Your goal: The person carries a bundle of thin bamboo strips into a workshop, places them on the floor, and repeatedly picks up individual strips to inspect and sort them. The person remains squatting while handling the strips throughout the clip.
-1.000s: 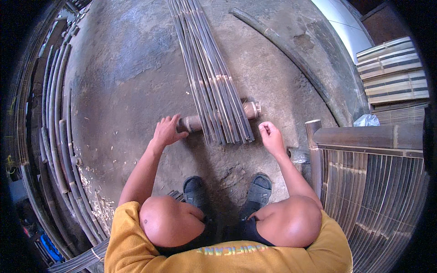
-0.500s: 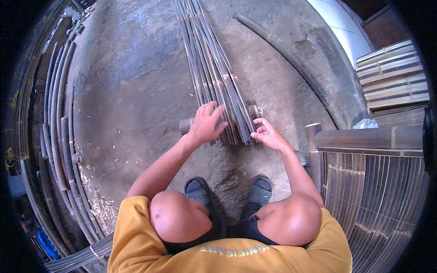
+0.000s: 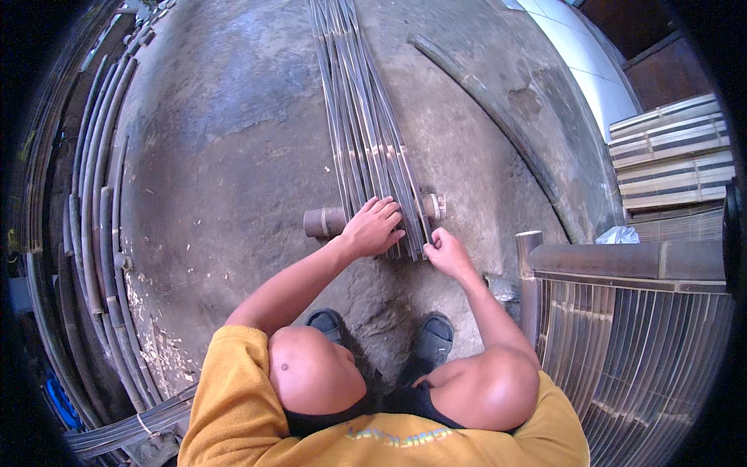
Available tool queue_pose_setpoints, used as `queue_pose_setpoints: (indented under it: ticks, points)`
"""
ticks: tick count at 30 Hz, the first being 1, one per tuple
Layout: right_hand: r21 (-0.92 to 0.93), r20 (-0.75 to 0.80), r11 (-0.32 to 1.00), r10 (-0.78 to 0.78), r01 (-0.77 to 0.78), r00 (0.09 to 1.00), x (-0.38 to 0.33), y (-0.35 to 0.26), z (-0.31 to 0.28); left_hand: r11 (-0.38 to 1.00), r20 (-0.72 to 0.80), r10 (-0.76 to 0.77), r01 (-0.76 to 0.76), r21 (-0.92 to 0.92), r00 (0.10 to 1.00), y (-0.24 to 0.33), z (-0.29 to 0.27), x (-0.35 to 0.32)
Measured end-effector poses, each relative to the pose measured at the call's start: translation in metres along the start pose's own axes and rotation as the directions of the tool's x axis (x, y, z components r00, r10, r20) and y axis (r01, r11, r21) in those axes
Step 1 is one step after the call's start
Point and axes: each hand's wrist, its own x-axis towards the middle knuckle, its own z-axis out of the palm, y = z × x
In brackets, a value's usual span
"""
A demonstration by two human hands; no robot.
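left hand (image 3: pixel 375 227) lies loosely spread on dark strips (image 3: pixel 356 117), right hand (image 3: pixel 447 252) curls at their near end, grip unclear, and the tube (image 3: pixel 321 223) beneath, if jostled into rolling, could scatter them.

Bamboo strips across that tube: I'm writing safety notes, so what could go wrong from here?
The strips show no visible tie, so they might slide apart.
The tube beneath them is round, so it could roll on the floor.
The left hand lies bare on the strips, so a sharp edge or splinter might hurt it.
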Motion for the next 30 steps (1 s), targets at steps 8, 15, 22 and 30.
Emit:
queue_pose_setpoints:
  ticks: [8,15,22,30]
  points:
    - [-0.109,0.096,0.994,-0.003,0.014,0.995,0.008,-0.006,-0.004,0.997,-0.182,-0.004,-0.01,-0.077,0.983,0.0,0.006,0.008]
    - [0.529,0.244,0.843,-0.038,-0.1,0.969,-0.014,-0.067,-0.026,0.994,-0.24,-0.021,-0.006,-0.112,0.971,-0.003,0.006,0.035]
    - [0.791,0.456,0.407,0.104,-0.456,0.884,-0.015,-0.069,-0.015,0.999,-0.103,0.025,-0.02,0.047,0.994,0.002,0.018,0.06]
    - [0.768,0.64,-0.025,-0.006,-0.639,0.769,0.0,-0.057,0.011,0.997,-0.189,0.076,-0.07,0.038,0.979,-0.01,0.026,0.07]
